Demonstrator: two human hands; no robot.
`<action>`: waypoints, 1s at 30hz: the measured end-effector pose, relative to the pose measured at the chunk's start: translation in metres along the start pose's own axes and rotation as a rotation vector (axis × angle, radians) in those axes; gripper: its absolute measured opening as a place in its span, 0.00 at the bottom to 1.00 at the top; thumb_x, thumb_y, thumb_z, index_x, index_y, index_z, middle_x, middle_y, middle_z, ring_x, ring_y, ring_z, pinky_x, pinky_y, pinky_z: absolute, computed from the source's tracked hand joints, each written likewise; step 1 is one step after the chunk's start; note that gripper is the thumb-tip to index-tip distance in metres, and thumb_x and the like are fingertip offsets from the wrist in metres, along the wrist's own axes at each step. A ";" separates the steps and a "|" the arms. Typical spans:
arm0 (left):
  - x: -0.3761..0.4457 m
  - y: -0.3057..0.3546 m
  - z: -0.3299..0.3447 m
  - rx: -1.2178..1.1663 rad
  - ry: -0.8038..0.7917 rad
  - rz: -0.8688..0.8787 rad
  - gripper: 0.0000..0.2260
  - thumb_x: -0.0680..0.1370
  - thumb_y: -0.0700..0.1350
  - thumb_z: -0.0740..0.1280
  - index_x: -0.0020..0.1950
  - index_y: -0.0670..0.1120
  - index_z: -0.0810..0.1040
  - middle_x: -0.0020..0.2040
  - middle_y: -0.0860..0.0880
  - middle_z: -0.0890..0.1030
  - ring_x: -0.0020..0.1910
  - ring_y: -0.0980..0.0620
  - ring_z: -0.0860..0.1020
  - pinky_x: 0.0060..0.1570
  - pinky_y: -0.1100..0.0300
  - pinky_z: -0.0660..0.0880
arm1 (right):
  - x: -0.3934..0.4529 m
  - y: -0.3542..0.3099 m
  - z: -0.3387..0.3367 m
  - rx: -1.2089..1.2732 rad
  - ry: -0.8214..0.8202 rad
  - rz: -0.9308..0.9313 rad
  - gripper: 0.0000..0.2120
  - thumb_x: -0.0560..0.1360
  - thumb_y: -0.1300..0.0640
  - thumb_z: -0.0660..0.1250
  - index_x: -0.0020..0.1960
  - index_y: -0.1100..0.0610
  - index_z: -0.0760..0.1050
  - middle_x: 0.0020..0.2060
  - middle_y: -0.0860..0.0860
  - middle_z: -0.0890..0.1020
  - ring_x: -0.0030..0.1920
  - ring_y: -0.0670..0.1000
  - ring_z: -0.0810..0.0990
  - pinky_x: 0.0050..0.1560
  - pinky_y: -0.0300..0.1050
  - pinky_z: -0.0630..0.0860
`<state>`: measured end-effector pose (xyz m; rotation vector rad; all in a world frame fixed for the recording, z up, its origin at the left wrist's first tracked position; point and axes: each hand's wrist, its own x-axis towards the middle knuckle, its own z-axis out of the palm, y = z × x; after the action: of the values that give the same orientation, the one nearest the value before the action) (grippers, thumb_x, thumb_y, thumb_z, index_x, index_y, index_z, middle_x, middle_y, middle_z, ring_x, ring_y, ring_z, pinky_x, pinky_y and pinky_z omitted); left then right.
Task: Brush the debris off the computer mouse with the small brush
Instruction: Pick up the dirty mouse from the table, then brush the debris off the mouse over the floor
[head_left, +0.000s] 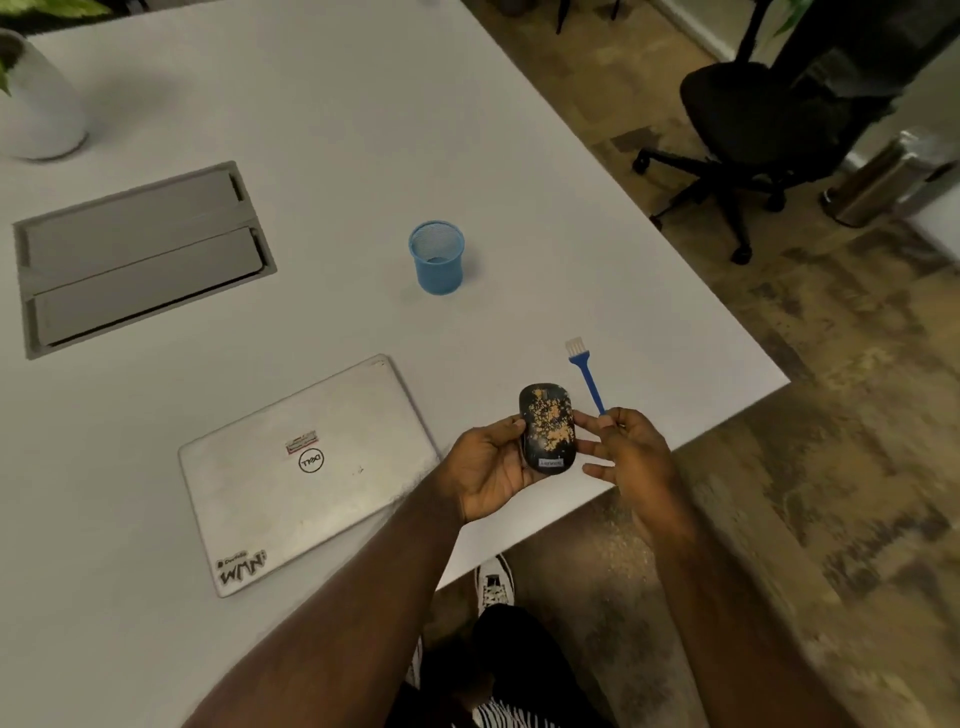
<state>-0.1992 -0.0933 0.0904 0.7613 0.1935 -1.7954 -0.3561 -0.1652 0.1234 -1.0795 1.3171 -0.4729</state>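
While it is held up just above the near right corner of the white table (322, 130), the black computer mouse (546, 427) shows its top to the camera, speckled all over with tan debris (551, 423) and carrying a small label at its near end. The left hand (491, 470) cradles the mouse from the left and below, fingers closed around its body. The right hand (626, 449) pinches the lower end of the small brush (587, 375) between thumb and fingers; its blue handle slants up and away, the white bristles pointing away from the person, clear of the mouse. Left of the hands lies a closed silver laptop (306, 467). A blue mesh cup (437, 258) stands upright farther back, well apart from both.
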 end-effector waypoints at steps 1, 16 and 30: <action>-0.008 -0.002 0.003 -0.003 -0.014 -0.008 0.19 0.80 0.40 0.56 0.69 0.36 0.70 0.62 0.36 0.76 0.59 0.41 0.77 0.60 0.46 0.74 | -0.012 -0.003 -0.001 -0.012 0.014 -0.018 0.07 0.85 0.58 0.57 0.49 0.53 0.72 0.52 0.46 0.84 0.49 0.48 0.84 0.44 0.45 0.78; -0.082 -0.071 0.034 0.150 -0.105 -0.119 0.17 0.82 0.40 0.54 0.68 0.35 0.70 0.62 0.34 0.78 0.59 0.39 0.78 0.63 0.40 0.72 | -0.210 0.048 -0.045 0.180 0.414 -0.214 0.06 0.82 0.59 0.63 0.56 0.54 0.78 0.48 0.48 0.89 0.41 0.51 0.85 0.43 0.47 0.79; -0.062 -0.138 0.101 0.259 -0.056 -0.081 0.18 0.83 0.40 0.53 0.70 0.35 0.67 0.68 0.33 0.73 0.63 0.38 0.76 0.63 0.40 0.70 | -0.243 0.070 -0.132 0.107 0.531 -0.336 0.10 0.79 0.64 0.67 0.51 0.51 0.82 0.40 0.45 0.88 0.34 0.45 0.86 0.35 0.34 0.80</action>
<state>-0.3528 -0.0424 0.1734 0.8947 -0.0478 -1.9400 -0.5587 0.0165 0.2094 -1.1315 1.5476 -1.1279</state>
